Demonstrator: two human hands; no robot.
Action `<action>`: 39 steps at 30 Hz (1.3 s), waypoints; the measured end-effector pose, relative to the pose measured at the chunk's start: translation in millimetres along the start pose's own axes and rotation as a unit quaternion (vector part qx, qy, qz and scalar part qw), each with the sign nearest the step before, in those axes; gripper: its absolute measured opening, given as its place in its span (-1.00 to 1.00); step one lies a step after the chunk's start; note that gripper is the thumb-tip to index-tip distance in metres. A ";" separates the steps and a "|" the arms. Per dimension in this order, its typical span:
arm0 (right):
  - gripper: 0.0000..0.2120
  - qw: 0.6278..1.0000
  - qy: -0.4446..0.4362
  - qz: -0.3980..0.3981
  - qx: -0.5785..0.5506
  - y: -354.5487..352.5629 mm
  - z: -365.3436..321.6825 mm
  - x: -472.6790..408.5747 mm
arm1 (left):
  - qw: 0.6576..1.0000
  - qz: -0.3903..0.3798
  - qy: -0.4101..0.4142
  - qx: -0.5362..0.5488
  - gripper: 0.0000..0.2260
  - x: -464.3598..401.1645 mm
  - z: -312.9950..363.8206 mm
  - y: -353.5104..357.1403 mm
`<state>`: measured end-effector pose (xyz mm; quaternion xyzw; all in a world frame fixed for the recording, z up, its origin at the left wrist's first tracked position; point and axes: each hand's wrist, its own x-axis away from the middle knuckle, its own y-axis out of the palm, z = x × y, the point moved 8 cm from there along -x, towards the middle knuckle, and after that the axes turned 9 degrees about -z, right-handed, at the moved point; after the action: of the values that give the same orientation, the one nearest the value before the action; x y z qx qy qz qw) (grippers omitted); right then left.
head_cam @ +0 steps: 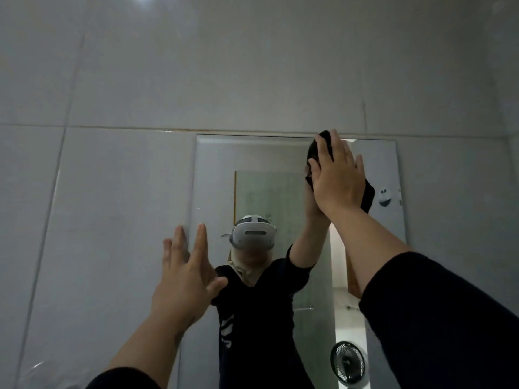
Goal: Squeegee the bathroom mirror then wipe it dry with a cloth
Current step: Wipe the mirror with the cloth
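Pressing a black cloth [368, 195] flat against the mirror [261, 164] near its top right corner, right hand [338, 175] spread wide over the fabric, palm to the glass. Resting left hand [184, 279] at the mirror's left edge, fingers splayed, holding nothing, fingertips touching the wall tile [112, 192] beside the mirror.

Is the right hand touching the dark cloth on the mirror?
Touching. In the head view the right hand lies flat on the dark crumpled cloth, which shows around the fingers, against the rectangular wall mirror.
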<state>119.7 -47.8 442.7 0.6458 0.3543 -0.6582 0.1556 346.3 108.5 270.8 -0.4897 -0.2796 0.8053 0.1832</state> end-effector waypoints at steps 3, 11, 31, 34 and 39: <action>-0.53 0.997 0.072 0.003 -0.016 -6.5 59.2 8.5 | 1.000 0.008 -0.001 -0.015 -0.04 -2.4 -2.2 0.8; -0.54 0.992 0.114 -0.014 -0.058 -16.3 123.7 -13.0 | 0.999 0.015 -0.002 -0.050 -0.02 -6.8 -4.5 2.3; -0.47 0.996 -0.038 -0.023 -0.074 23.3 -93.7 66.4 | 0.999 0.042 0.011 -0.012 -0.10 35.5 -13.6 5.4; -0.48 0.989 -0.118 -0.055 -0.072 32.2 -151.9 76.0 | 0.999 0.049 -0.003 -0.012 -0.14 59.8 -31.2 22.1; -0.45 0.969 -0.221 -0.084 -0.068 51.8 -204.3 124.1 | 1.000 0.021 -0.012 -0.001 -0.15 83.5 -46.4 52.7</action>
<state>290.7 83.6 327.2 0.4403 0.4078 -0.7697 0.2176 348.7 127.6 163.4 -0.4856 -0.2729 0.8145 0.1623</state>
